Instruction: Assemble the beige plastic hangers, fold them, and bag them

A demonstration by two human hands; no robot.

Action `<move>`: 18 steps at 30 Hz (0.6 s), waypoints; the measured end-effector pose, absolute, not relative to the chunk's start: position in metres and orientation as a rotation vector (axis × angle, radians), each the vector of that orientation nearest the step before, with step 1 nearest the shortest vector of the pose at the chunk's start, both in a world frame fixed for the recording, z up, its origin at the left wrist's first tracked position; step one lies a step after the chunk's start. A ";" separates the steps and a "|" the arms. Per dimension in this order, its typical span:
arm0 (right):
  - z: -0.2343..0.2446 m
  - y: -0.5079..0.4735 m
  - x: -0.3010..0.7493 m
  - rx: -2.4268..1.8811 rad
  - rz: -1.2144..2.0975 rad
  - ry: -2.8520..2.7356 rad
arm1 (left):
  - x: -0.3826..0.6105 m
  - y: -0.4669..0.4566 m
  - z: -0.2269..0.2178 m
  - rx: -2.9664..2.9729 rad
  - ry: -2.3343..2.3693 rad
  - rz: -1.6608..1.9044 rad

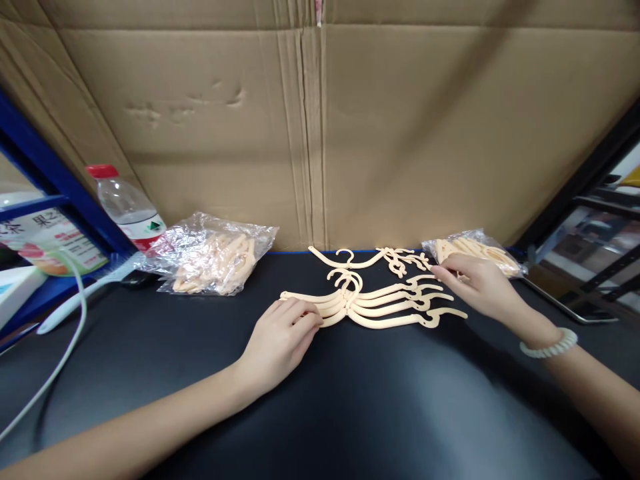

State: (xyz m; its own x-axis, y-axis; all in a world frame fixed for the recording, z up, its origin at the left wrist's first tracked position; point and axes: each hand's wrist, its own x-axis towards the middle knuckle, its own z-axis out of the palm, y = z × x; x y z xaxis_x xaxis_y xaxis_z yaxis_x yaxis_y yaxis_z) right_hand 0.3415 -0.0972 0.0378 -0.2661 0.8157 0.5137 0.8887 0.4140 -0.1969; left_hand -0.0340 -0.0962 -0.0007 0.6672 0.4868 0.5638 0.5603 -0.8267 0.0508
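Several cream plastic folding hangers (pixel 383 310) lie stacked in a row on the black table, hooks together in the middle. Their right arms carry hooked end pieces. My left hand (pixel 283 337) rests over the left ends of the nearer hangers, its fingers curled on them and hiding those ends. Behind them lies another hanger (pixel 327 260) with a plain left arm. Small cream hooked pieces (pixel 400 260) are heaped at its right end. Beside this heap my right hand (pixel 477 287) is closed in a pinch; whatever its fingertips hold is too small to make out.
Clear bags of cream hanger parts lie at the left (pixel 215 260) and behind my right hand (pixel 480 248). A red-capped bottle (pixel 127 207), a white cable (pixel 77 333) and a blue frame (pixel 45 153) are at the left. A cardboard wall (pixel 225 133) stands behind.
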 end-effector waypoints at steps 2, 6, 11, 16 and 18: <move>0.039 -0.098 0.340 -1.437 -0.186 -2.110 | -0.033 -0.096 0.000 -2.770 -0.850 -0.879; 0.040 -0.099 0.340 -1.447 -0.172 -2.092 | -0.033 -0.097 0.001 -2.781 -0.841 -0.877; 0.035 -0.099 0.345 -1.451 -0.036 -1.976 | -0.032 -0.097 0.001 -2.781 -0.845 -0.876; 0.030 -0.097 0.351 -1.460 0.073 -1.933 | -0.031 -0.100 0.003 -2.801 -0.896 -0.999; 0.029 -0.097 0.352 -1.480 0.079 -1.935 | -0.032 -0.100 0.005 -2.797 -0.973 -1.113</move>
